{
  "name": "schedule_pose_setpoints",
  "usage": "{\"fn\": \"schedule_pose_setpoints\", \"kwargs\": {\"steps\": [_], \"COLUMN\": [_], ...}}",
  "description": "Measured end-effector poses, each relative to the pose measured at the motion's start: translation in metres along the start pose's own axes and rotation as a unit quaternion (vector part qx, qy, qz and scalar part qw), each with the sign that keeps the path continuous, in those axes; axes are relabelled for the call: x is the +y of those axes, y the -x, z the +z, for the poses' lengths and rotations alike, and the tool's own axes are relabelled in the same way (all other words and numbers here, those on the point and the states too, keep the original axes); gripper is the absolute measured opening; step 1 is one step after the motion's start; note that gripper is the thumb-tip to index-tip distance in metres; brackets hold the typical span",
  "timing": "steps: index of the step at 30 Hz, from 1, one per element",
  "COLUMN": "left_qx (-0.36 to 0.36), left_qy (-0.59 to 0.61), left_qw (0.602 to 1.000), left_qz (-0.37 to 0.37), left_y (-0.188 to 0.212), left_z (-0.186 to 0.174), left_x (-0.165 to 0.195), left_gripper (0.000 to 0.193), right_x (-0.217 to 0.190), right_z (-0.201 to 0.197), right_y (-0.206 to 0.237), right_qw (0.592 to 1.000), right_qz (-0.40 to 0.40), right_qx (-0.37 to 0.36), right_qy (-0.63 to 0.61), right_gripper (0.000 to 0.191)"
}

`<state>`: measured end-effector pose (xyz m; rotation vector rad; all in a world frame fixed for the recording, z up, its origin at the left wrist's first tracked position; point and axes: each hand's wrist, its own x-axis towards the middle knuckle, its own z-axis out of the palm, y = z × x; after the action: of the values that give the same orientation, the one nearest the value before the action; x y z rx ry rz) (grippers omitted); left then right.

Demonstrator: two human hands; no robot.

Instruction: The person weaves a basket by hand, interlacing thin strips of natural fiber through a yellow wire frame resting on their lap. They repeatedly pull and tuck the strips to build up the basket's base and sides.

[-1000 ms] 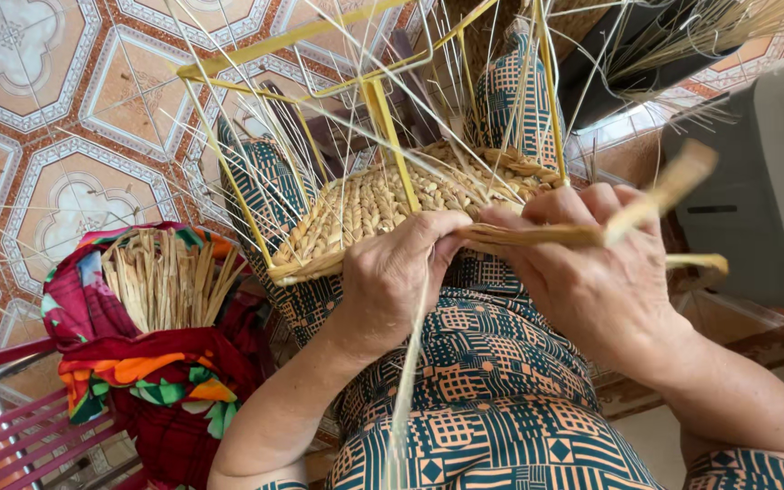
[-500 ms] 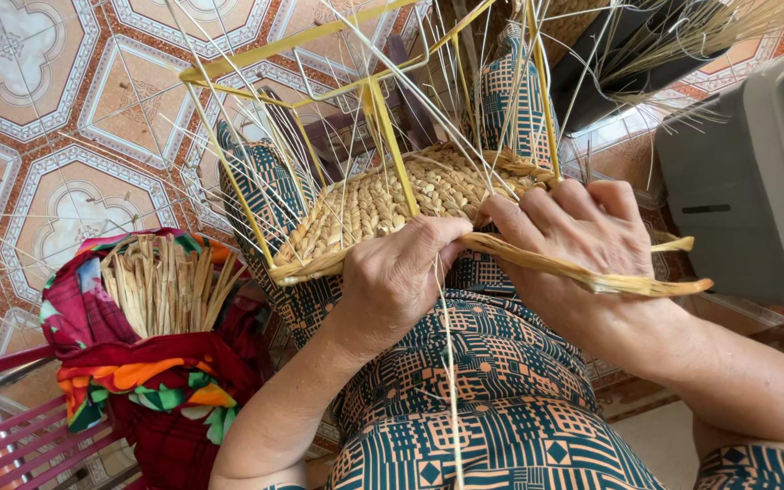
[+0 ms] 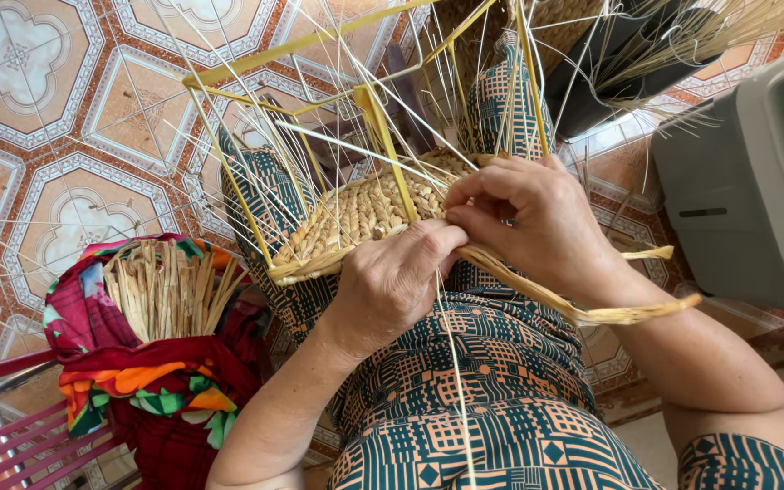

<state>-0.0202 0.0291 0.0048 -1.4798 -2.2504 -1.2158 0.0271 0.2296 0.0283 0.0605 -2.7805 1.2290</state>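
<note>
Nearest to me, on the lap, my left hand (image 3: 392, 281) is curled shut over the near edge of the woven straw panel (image 3: 369, 213), thumb and fingers pinching the rim where the weave ends. Just beside it, touching, my right hand (image 3: 528, 222) is half closed, fingertips pressed to the same edge, and a flat twisted straw strand (image 3: 583, 304) runs out from under it across the wrist toward the right. The panel lies directly beyond both hands, resting on my knees inside the yellow wire frame (image 3: 374, 127).

I judge the panel light and springy, stiff enough along its woven rows to be held by the rim alone; the loose strand looks soft, dry and apt to split if bent sharply (so it is best gripped close to the weave, not at its free end). The thin upright stakes (image 3: 319, 100) look brittle.

To the left, a bundle of cut straw (image 3: 165, 290) stands in a bright cloth bag (image 3: 138, 381). Farther off is the tiled floor (image 3: 56, 145), and a grey plastic box (image 3: 755, 181) at right.
</note>
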Motion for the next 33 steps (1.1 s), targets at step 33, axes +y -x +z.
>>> {"fn": "schedule_pose_setpoints", "kwargs": {"steps": [33], "left_qx": [-0.059], "left_qy": [0.003], "left_qw": [0.987], "left_qz": [-0.15], "left_y": [-0.034], "left_z": [0.002], "left_x": [0.015], "left_gripper": [0.014], "right_x": [0.014], "right_z": [-0.04], "right_y": [0.034], "right_qw": [0.993], "right_qz": [-0.081], "right_qx": [0.055], "right_qy": [0.07], "right_gripper": [0.017]}}
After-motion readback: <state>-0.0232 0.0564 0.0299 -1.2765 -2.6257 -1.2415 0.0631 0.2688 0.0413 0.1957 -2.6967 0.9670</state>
